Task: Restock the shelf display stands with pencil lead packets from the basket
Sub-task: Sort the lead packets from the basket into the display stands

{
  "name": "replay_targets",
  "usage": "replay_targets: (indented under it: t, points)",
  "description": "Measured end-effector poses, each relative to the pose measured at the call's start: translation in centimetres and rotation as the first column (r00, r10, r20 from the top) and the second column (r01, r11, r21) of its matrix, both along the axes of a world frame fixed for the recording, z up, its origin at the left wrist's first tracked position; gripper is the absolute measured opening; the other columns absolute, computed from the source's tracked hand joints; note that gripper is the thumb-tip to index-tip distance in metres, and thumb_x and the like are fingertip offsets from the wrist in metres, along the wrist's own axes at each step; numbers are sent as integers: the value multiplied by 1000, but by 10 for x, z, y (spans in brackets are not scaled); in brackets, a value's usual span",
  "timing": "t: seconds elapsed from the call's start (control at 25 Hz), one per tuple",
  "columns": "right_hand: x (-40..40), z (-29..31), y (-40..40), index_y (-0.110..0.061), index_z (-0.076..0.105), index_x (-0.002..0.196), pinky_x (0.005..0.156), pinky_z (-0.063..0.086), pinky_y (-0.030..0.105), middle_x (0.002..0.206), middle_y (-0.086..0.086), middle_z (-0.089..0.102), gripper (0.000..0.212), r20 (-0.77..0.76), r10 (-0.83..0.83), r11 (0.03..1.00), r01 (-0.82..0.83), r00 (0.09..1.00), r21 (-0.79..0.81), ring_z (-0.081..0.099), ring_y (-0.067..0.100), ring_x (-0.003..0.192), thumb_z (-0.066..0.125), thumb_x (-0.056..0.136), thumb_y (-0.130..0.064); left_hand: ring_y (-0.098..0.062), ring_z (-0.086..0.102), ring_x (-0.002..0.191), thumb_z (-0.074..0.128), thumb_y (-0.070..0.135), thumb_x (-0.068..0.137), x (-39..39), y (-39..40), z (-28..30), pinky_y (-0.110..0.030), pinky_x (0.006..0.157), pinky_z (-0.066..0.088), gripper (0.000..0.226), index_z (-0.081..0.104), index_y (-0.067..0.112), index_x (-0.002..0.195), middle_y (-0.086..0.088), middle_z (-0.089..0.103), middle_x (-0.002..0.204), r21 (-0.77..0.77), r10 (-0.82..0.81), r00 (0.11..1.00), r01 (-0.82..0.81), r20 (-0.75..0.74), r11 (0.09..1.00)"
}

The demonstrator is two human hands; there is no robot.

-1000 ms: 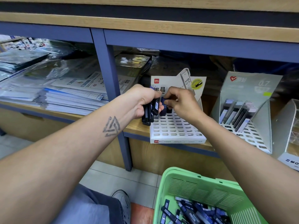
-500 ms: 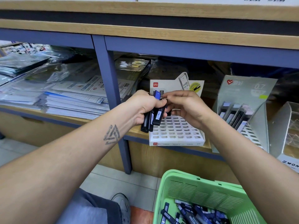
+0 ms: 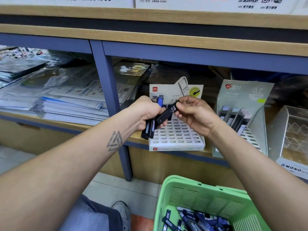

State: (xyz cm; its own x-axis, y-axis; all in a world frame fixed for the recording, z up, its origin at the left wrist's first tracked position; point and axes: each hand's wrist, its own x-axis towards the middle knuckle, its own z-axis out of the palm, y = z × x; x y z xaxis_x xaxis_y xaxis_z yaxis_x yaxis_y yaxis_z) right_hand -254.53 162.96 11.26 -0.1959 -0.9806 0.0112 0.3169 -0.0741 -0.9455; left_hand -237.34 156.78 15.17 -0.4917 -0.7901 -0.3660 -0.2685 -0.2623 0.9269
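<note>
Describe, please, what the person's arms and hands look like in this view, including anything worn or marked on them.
Both forearms are bare, with no sleeves, watch or bracelet in view. The left hand and right hand wear no gloves, and no rings are visible. The left forearm carries a dark tattoo of interlocking triangles near the wrist.

Green slotted basket [image 3: 206,200], black packet [image 3: 165,115] lettered white, white display stand [image 3: 176,139] gridded with slots, blue-grey shelf frame [image 3: 101,64], wood-grain shelf edge [image 3: 150,37], triangle tattoo on forearm [image 3: 115,140]
</note>
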Motion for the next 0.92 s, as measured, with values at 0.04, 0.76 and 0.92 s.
replay_targets:
  t: [0.04, 0.76, 0.92]
  points:
    - [-2, 1, -1, -3, 64, 98, 57, 57, 20, 73, 13, 69, 13, -47, -44, 999, 45, 998, 21, 67, 16, 62, 67, 88, 3, -25, 62, 53, 55, 1, 99, 1, -1, -1, -26, 43, 50, 10, 60, -3, 91, -25, 66, 79, -26, 9, 999, -8, 39, 1000]
    - [-1, -22, -27, -14, 66, 95, 75, 61, 37, 87, 0, 69, 14, -852, -367, 927, 220, 373, -303, 69, 17, 81, 67, 91, -1, -29, 68, 57, 43, -4, 100, 7, -9, 2, -35, 51, 59, 13, 52, -6, 91, -22, 61, 79, 131, 29, 997, -38, 71, 991]
    - [-3, -24, -31, -16, 67, 90, 75, 60, 34, 88, 1, 69, 16, -861, -323, 944, 195, 394, -265, 68, 22, 85, 68, 90, 0, -29, 69, 55, 45, -5, 100, 5, -10, 0, -37, 53, 60, 8, 52, -7, 103, -21, 63, 72, 154, 15, 998, -24, 62, 988]
